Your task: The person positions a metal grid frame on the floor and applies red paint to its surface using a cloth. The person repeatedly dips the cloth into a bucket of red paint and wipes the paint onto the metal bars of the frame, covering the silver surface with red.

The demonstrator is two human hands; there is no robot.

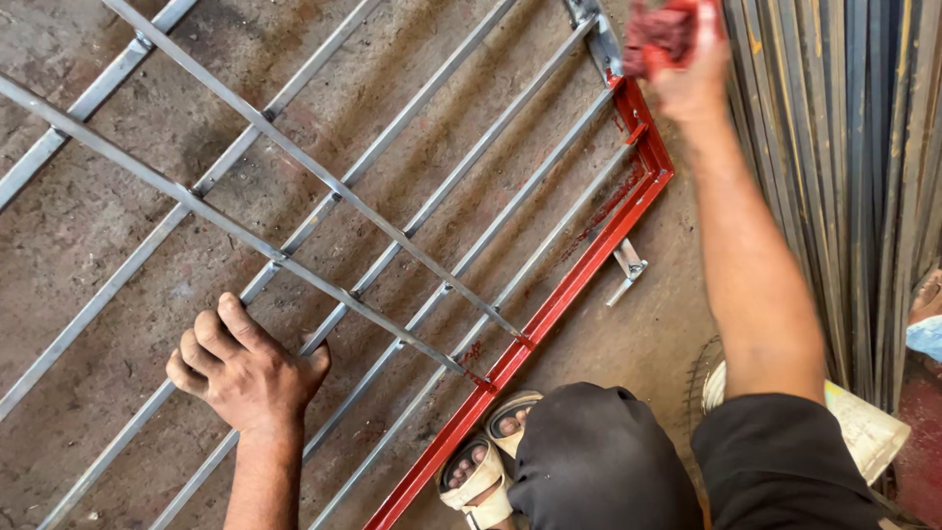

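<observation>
Both arms spread: left hand (pixel 247 373) grips grille (pixel 392 236), right hand (pixel 692 74) clutches rag (pixel 659 34).

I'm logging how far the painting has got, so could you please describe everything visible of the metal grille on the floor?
The metal grille lies flat on a concrete floor: parallel grey bars crossed by two diagonal ones. Its frame edge and corner near the feet are red; the rest is bare. The left hand grips one bar; the right hand presses a red-stained rag to the frame's far end.
</observation>
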